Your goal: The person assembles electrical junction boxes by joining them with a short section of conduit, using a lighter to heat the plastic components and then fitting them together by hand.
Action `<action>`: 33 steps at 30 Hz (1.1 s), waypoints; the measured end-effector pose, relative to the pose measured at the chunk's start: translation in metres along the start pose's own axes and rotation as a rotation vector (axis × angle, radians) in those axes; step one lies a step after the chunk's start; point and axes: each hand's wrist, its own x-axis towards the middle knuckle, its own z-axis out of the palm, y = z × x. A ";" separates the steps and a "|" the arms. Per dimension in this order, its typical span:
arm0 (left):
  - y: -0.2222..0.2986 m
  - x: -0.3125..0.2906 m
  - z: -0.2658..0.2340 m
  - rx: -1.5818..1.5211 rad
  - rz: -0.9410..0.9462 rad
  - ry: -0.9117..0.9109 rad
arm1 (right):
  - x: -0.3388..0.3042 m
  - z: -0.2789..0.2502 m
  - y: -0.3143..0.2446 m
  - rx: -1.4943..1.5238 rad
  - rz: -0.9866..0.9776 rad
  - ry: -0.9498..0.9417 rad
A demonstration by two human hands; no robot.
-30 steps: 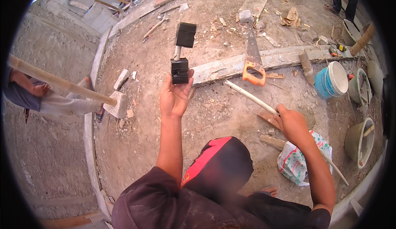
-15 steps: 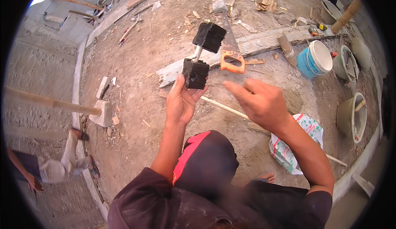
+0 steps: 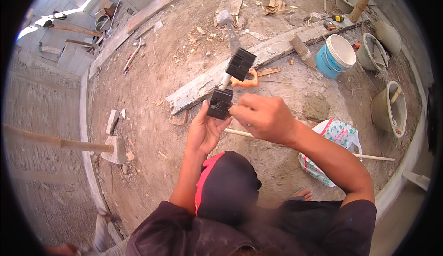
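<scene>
My left hand [image 3: 203, 133] holds the lower of two black electrical junction boxes [image 3: 219, 102], thumb on its left side and fingers beneath. A short whitish pipe [image 3: 224, 81] links it to the upper black box [image 3: 241, 64], which stands out beyond my grip. At the lower box's right edge is my right hand [image 3: 265, 117], its thumb and fingers pinched together. Whatever lies between those fingertips is too small or hidden to make out. Behind the upper box, a handsaw with an orange handle [image 3: 251, 81] lies partly covered.
A rough plank [image 3: 191, 90] crosses the dirt floor. On the right stand a blue-and-white bucket [image 3: 339, 57] and grey buckets [image 3: 380, 110]. A patterned plastic bag [image 3: 339, 133] and a thin pale pipe [image 3: 376, 157] lie nearby. Left, a bamboo pole [image 3: 55, 138] meets a block [image 3: 115, 150].
My right hand has come left to the lower box's edge. The joined boxes sit lower and are turned. The view has shifted, and the person at left is mostly out of it.
</scene>
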 end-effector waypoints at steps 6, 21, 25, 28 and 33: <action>0.002 0.003 -0.005 -0.113 -0.136 -0.066 | -0.012 -0.059 0.053 0.156 0.431 0.233; -0.011 0.002 0.006 0.208 -0.261 -0.181 | -0.038 -0.036 0.054 0.249 0.481 0.091; -0.014 -0.004 0.024 0.370 -0.050 -0.107 | -0.053 -0.025 0.061 0.512 0.734 0.150; -0.026 -0.005 0.017 0.484 0.104 -0.076 | -0.047 -0.032 0.052 0.673 0.858 0.178; -0.028 -0.003 0.028 0.480 0.249 -0.169 | -0.045 -0.036 0.045 0.723 1.087 0.243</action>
